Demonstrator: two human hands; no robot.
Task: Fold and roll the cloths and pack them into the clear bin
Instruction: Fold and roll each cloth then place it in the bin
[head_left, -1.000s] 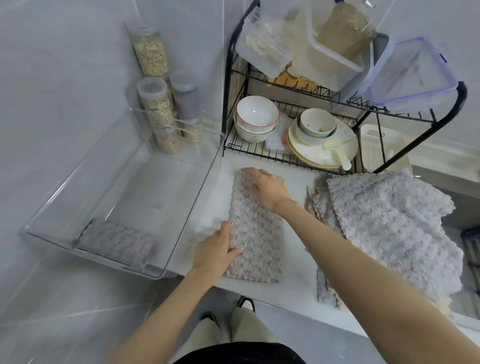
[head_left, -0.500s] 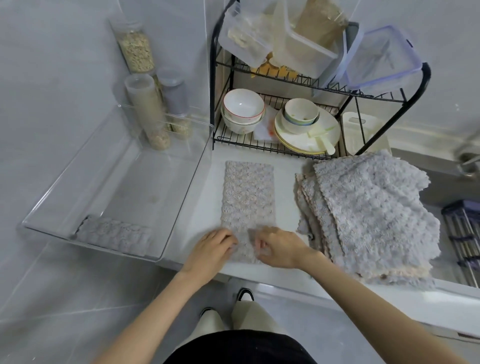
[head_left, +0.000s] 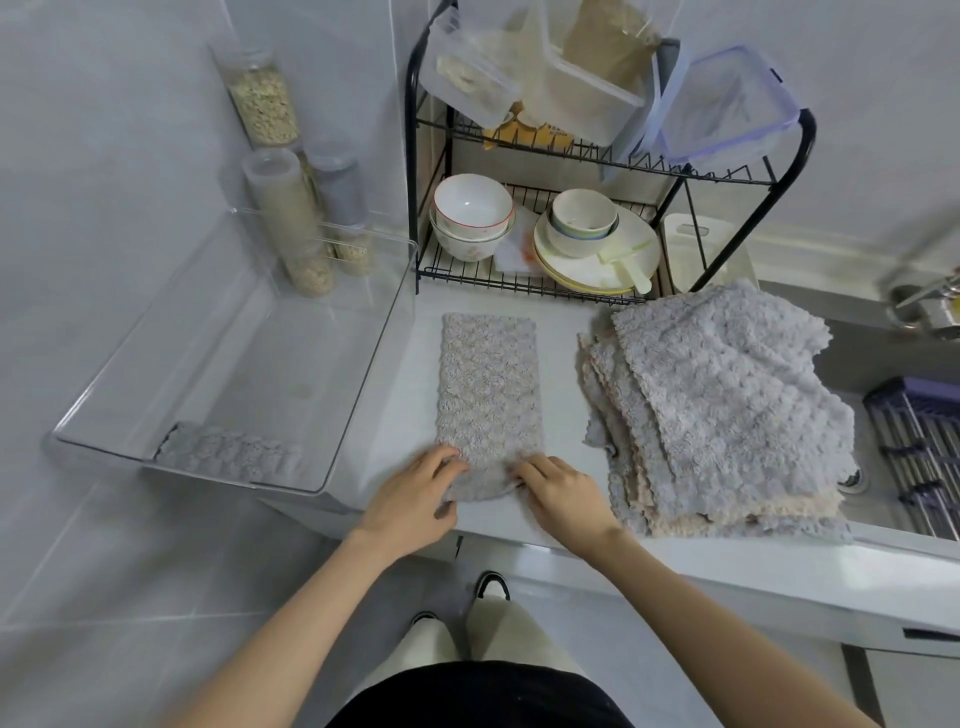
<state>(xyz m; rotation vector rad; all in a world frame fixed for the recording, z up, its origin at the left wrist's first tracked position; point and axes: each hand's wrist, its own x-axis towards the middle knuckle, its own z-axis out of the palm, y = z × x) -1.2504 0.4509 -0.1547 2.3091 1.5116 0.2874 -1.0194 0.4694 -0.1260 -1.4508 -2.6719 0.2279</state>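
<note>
The folded cloth (head_left: 488, 395) lies on the white worktop (head_left: 561, 374) as one long, narrow strip, running straight away from the person, with its far end just short of the dish rack (head_left: 412, 171). Its near end is bunched and lifted slightly off the surface. Both hands are on that end. The left hand (head_left: 415, 499) grips the near left corner with its fingers curled over the top of the fabric. The right hand (head_left: 563, 493) grips the near right corner the same way, fingertips pressed into the pile. The hands sit close together, a narrow band of cloth showing between them.

Just to the left stands the clear bin (head_left: 387, 358), its right wall near the strip's long edge. One rolled cloth (head_left: 228, 457) lies inside against the bin's near wall; the floor of the bin behind it is bare.

To the right of the strip, apart from it, is a stack of cloths (head_left: 727, 415), flat and loosely fanned, grey on top with pale beige edges showing lower down.

Farther back, the rack's lower tier holds stacked bowls (head_left: 470, 208) and plates (head_left: 597, 260), and its upper tier holds plastic storage boxes (head_left: 587, 88). Tall jars (head_left: 280, 208) of grain stand behind the bin against the tiled wall. At the far right are a sink (head_left: 883, 374) and a metal tap (head_left: 930, 301).
</note>
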